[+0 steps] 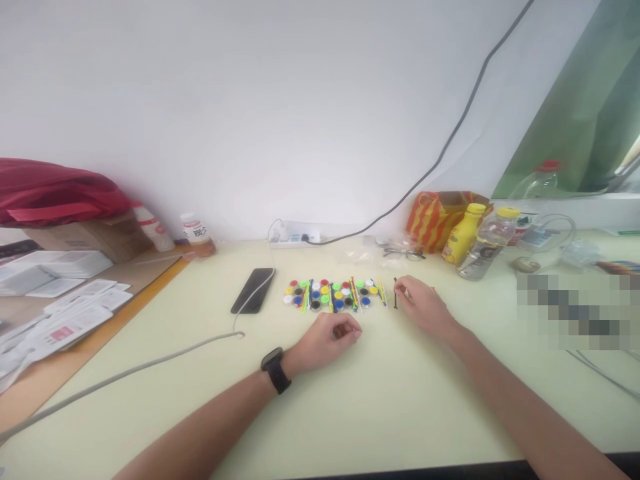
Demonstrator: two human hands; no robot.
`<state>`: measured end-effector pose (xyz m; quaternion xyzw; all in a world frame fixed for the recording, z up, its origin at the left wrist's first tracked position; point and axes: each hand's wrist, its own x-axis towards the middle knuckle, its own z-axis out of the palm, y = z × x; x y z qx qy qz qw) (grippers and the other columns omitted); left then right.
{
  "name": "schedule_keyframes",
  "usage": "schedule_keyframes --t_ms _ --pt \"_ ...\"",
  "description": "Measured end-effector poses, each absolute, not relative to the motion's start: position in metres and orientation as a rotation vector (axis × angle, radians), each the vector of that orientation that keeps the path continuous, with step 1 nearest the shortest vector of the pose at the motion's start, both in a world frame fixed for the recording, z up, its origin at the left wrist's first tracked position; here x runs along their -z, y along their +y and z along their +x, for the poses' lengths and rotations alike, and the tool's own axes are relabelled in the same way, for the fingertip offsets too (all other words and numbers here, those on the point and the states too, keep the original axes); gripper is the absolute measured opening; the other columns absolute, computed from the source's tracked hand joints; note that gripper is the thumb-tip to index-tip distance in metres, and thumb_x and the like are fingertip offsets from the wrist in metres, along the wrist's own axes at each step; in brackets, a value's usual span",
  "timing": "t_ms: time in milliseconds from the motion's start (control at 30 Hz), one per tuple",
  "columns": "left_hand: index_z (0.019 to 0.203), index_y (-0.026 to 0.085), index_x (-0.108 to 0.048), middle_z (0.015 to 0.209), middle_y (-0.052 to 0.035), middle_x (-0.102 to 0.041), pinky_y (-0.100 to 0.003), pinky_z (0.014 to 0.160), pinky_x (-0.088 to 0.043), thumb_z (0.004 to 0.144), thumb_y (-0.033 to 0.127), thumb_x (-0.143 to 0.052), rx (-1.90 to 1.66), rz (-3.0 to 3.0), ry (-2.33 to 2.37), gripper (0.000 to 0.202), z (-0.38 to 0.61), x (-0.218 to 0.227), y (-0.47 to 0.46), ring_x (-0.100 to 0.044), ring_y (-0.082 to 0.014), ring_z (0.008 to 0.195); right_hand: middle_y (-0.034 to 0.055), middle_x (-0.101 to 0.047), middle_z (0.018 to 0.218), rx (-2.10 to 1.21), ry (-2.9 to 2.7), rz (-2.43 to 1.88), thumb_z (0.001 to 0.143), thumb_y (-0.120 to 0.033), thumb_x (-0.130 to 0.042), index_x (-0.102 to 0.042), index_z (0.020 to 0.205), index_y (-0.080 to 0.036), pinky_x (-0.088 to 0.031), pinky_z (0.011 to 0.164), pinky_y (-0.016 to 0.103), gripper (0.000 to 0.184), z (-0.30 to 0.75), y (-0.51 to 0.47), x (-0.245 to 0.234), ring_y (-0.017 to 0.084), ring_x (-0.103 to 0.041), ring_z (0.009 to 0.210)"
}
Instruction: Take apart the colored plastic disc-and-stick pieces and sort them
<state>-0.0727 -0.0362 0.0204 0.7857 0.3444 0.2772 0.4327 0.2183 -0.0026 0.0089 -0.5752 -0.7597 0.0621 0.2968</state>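
Observation:
Small round discs in red, yellow, blue, green, white and black lie in a patterned block on the table, with thin coloured sticks laid between their columns. Just in front of this block is my left hand, fingers curled and thumb against the fingertips; whether anything tiny is pinched there is hidden. My right hand is to the right of the block, thumb and finger closed on a thin black stick. Yellow sticks lie to the left of that hand.
A black phone with a white cable across it lies left of the discs. Behind are a power strip, glasses, a striped bag and bottles. Boxes and papers occupy the left side.

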Motion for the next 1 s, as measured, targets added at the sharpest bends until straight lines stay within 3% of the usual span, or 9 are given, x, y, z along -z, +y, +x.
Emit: schedule_keyframes --t_ms 133,200,400,1000 --pt "0.093 0.017 -0.071 0.082 -0.0035 -0.069 -0.026 0.068 -0.048 0.096 0.035 -0.062 -0.695 1.954 0.847 0.02 -0.073 -0.02 -0.036 -0.061 -0.0145 0.073 0.0085 -0.066 0.108 -0.148 -1.922 -1.463 0.099 -0.031 -0.041 -0.056 0.097 -0.023 -0.045 0.089 0.037 0.016 0.213 -0.005 -0.014 0.026 -0.059 0.105" --pt "0.093 0.018 -0.071 0.083 -0.0036 -0.069 -0.026 0.068 -0.048 0.095 0.035 -0.063 -0.694 1.955 0.847 0.02 -0.073 -0.02 -0.036 -0.061 -0.0143 0.073 0.0084 -0.066 0.11 -0.153 -1.872 -1.472 0.1 -0.033 -0.04 -0.054 0.1 -0.024 -0.046 0.088 0.037 0.017 0.21 -0.009 -0.016 0.027 -0.059 0.108" --pt "0.093 0.017 -0.071 0.081 -0.0036 -0.068 -0.026 0.067 -0.048 0.096 0.037 -0.062 -0.694 1.953 0.84 0.022 -0.073 -0.021 -0.036 -0.06 -0.0145 0.073 0.0025 -0.064 0.082 -0.328 -1.826 -1.518 0.101 -0.036 -0.036 -0.052 0.098 -0.024 -0.043 0.065 0.032 0.02 0.204 -0.014 -0.016 0.021 -0.058 0.071" --pt "0.093 0.018 -0.072 0.081 -0.0039 -0.069 -0.027 0.067 -0.048 0.096 0.039 -0.062 -0.697 1.972 0.849 0.024 -0.072 -0.021 -0.036 -0.061 -0.0151 0.073 0.0038 -0.07 0.095 -0.485 -1.952 -1.365 0.09 -0.026 -0.046 -0.059 0.097 -0.024 -0.045 0.067 0.03 0.015 0.198 -0.016 -0.016 0.021 -0.063 0.084"
